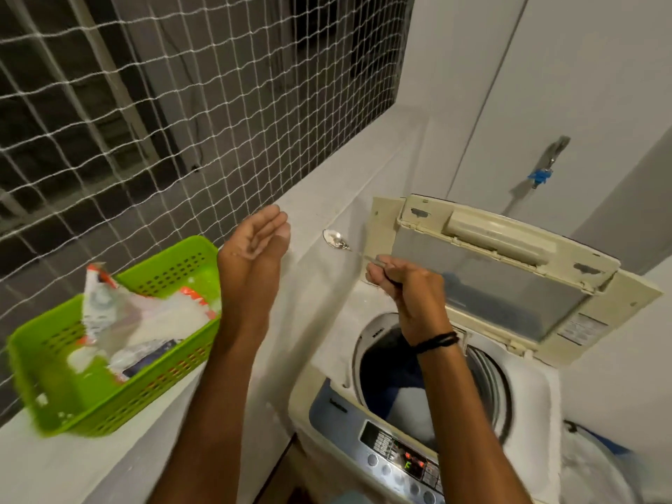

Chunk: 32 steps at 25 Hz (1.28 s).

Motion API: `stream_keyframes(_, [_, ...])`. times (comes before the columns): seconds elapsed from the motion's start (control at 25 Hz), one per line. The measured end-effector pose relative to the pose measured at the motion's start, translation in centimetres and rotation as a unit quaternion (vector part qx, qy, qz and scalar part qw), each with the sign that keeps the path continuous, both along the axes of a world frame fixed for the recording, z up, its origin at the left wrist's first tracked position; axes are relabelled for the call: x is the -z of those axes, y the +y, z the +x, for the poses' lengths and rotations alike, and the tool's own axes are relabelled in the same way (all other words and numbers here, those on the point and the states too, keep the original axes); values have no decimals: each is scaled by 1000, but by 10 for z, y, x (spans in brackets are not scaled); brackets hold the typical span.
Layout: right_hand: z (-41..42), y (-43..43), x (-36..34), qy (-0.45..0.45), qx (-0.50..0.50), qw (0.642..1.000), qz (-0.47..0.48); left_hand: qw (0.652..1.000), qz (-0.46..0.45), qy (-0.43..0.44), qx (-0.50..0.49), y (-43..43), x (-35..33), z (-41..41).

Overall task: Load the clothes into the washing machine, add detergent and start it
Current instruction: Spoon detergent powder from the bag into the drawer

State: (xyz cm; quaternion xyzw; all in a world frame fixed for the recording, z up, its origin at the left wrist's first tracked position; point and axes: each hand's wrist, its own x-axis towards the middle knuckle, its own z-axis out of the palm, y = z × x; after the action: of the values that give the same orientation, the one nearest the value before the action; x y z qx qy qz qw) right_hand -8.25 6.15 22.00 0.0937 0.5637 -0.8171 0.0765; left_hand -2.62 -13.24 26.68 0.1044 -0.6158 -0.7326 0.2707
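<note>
On the bench (54, 474) at left, a green basket (43, 394) holding crumpled white-and-orange detergent packets (120, 314). Just right of it, left hand (254, 245) raised palm up, fingers straight and together. Right hand (407, 285) curled round the handle of a metal spoon (334, 238), bowl pointing away. Below, washing machine (527, 387) with lid (509, 271) up, blue and white clothes (403, 394) in the drum.

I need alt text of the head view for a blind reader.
A person's right hand grips a metal spoon beside the raised lid of a white top-loading washing machine, whose drum holds blue and white clothes. The left hand is open, palm up, near a green plastic basket holding a white and orange detergent bag.
</note>
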Motion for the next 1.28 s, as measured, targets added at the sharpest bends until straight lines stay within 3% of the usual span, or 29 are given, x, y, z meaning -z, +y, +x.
stream_keyframes(0.24, [19, -66, -51, 41, -110, 993, -29, 984, -73, 33, -160, -71, -31, 55])
stream_keyframes(0.44, [22, -126, -52, 79, -240, 967, 32, 941, -171, -34, -291, -121, -29, 96])
stream_keyframes(0.56, [23, -159, -41, 155, -331, 926, 96, 913, -203, -113, -334, -144, -20, 116])
stream_keyframes(0.64, [21, -181, -34, 170, -341, 905, 190, 894, -223, -197, -334, -153, -13, 127])
stream_keyframes(0.76, [19, -211, -27, 259, -310, 817, 413, 865, -260, -311, -295, -159, -1, 135])
stream_keyframes(0.8, [19, -219, -24, 282, -302, 786, 460, 864, -261, -330, -277, -161, 5, 134])
stream_keyframes(0.88, [22, -230, -23, 279, -306, 765, 493, 864, -262, -356, -242, -168, 19, 131])
stream_keyframes(1.12, [20, -249, -8, 235, -350, 777, 468, 867, -259, -369, -214, -179, 41, 123])
stream_keyframes(1.28, [19, -259, -5, 208, -338, 809, 433, 906, -176, -331, -196, -189, 49, 124])
